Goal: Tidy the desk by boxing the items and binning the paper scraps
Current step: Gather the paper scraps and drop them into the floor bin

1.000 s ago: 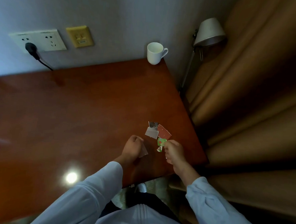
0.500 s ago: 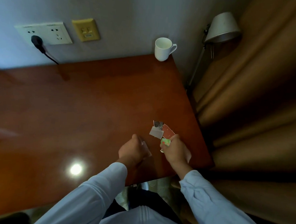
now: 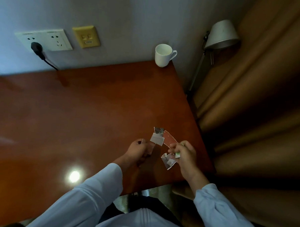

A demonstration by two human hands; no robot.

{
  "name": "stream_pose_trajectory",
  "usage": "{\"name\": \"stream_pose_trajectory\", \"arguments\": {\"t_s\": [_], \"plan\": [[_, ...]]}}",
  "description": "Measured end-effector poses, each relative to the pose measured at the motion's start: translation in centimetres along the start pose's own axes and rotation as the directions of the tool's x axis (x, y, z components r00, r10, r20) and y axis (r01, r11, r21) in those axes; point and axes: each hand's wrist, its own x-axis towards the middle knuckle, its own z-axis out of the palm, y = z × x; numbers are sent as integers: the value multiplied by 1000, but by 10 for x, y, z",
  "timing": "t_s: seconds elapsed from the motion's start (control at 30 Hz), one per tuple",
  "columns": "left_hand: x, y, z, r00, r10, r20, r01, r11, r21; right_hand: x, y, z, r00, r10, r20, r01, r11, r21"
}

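Observation:
Several torn paper scraps lie near the right front corner of the brown desk (image 3: 76, 118): a grey piece (image 3: 157, 139), a red piece (image 3: 168, 138) and a dark printed piece (image 3: 158, 130). My right hand (image 3: 184, 156) pinches a green and white scrap (image 3: 177, 155) just above the desk. Another torn scrap (image 3: 168, 160) shows under its fingers. My left hand (image 3: 138, 151) is curled, resting on the desk left of the scraps, with a small scrap edge (image 3: 140, 142) showing at its fingertips.
A white mug (image 3: 163, 56) stands at the desk's far right corner by the wall. Wall sockets (image 3: 45, 39) with a black plug sit behind. A lamp (image 3: 221, 35) and brown curtains stand right of the desk edge.
My right hand has drawn back toward the front edge with the green scrap, uncovering a torn scrap beneath it. My left hand has shifted slightly. The camera has tilted a little.

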Motion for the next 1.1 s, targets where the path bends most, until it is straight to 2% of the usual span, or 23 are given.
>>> {"name": "stream_pose_trajectory", "arguments": {"t_s": [0.1, 0.2, 0.37, 0.47, 0.57, 0.63, 0.77, 0.93, 1.0, 1.1], "plan": [[-1, 4, 6, 992, -25, 122, 30, 999, -41, -1, 0, -9, 1000, 17, -14, -16, 998, 56], [-2, 5, 16, 986, -48, 162, 54, 998, -34, -2, 3, -16, 999, 49, -24, -47, 998, 51], [3, 1, 31, 991, -6, 137, 4, 1000, 13, -6, 14, -25, 998, -41, -46, 24, 947, -321], [9, -3, 36, 990, 110, 83, -124, 975, 186, -9, 22, -27, 997, -77, -4, 60, 811, -583], [15, -11, 34, 976, 190, 110, -220, 834, 506, -10, 29, -30, 999, -48, -19, 16, 637, -770], [17, -13, 35, 973, 191, 130, -230, 745, 627, -11, 33, -30, 998, -41, -55, -21, 580, -815], [13, -13, 40, 969, 179, 170, -247, 664, 706, -10, 33, -22, 997, -58, -48, 0, 643, -766], [13, -14, 37, 965, 159, 210, -262, 653, 711, -8, 26, -18, 998, -55, 4, 45, 776, -629], [13, -14, 37, 961, 178, 211, -276, 640, 717, -9, 24, -16, 999, -39, -23, 23, 872, -490], [13, -16, 37, 959, 237, 158, -274, 614, 740, -9, 19, -16, 989, 54, -140, -75, 987, -145]]}}
